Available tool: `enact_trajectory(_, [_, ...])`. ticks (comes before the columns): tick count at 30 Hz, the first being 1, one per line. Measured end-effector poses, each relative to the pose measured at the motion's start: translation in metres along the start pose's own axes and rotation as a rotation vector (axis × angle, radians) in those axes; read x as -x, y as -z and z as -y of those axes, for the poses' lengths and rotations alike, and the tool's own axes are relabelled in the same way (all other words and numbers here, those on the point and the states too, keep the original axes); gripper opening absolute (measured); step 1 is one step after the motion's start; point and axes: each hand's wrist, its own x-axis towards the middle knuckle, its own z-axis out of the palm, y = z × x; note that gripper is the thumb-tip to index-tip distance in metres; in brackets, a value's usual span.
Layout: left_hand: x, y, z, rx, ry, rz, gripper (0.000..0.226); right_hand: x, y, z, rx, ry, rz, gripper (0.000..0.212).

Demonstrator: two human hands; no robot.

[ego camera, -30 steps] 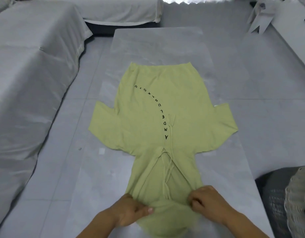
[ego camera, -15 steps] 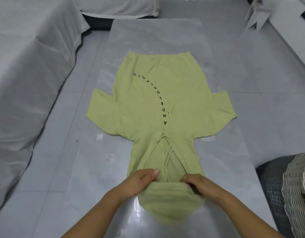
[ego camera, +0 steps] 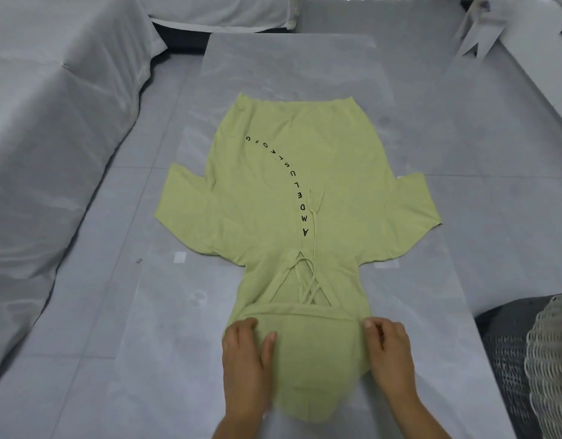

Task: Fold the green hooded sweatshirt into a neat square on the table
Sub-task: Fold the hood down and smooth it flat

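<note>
1. The light green hooded knit sweatshirt [ego camera: 273,191] is laid flat, front up, along the middle of the pale grey rectangular table [ego camera: 431,296], with its hem toward the top of the frame.
2. Its 2 short sleeves [ego camera: 191,210] are spread to mid-left and mid-right, and no fold is seen in them.
3. The rounded hood [ego camera: 314,369] is stretched out at lower centre and is not yet turned onto the body.
4. The hood's left edge is pinched by the left hand [ego camera: 248,353], thumb on top. The right hand [ego camera: 387,346] is laid at the right edge with bent fingers; whether cloth is clamped there cannot be told.
5. Spreading is judged done. The hood, sleeve and body folds are judged left.
</note>
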Motion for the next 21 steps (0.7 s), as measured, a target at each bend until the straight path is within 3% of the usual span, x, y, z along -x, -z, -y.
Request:
enact_trajectory(5, [-0.010, -0.012, 0.009, -0.040, 0.103, 0.063, 0.048, -0.003, -0.009, 0.005, 0.265, 0.020, 0.027, 0.026])
enact_trajectory(8, [-0.016, -0.012, 0.020, -0.189, -0.001, 0.103, 0.050, -0.002, -0.009, 0.010, 0.010, 0.121, 0.069, 0.008])
enact_trajectory(11, [-0.009, -0.016, 0.031, -0.217, -0.107, 0.148, 0.061, 0.000, -0.012, 0.008, -0.117, 0.231, 0.091, 0.024])
enact_trajectory(14, [0.002, -0.026, 0.045, -0.217, -0.254, 0.102, 0.034, 0.000, -0.012, 0.001, -0.194, 0.204, 0.112, 0.017])
enact_trajectory(16, [0.005, -0.025, 0.050, -0.129, -0.269, 0.107, 0.025, -0.002, -0.009, 0.000, -0.236, 0.204, 0.115, 0.013])
enact_trajectory(18, [0.007, -0.017, 0.048, 0.035, -0.213, 0.140, 0.032, 0.000, -0.007, 0.004, -0.161, 0.252, 0.147, 0.008])
enact_trajectory(19, [0.007, -0.010, 0.045, 0.148, -0.188, 0.134, 0.032, 0.000, -0.008, 0.009, -0.049, 0.329, 0.119, 0.013])
enact_trajectory(21, [0.000, 0.003, 0.040, 0.265, -0.194, 0.034, 0.027, -0.001, -0.014, 0.023, 0.150, 0.556, 0.033, 0.046])
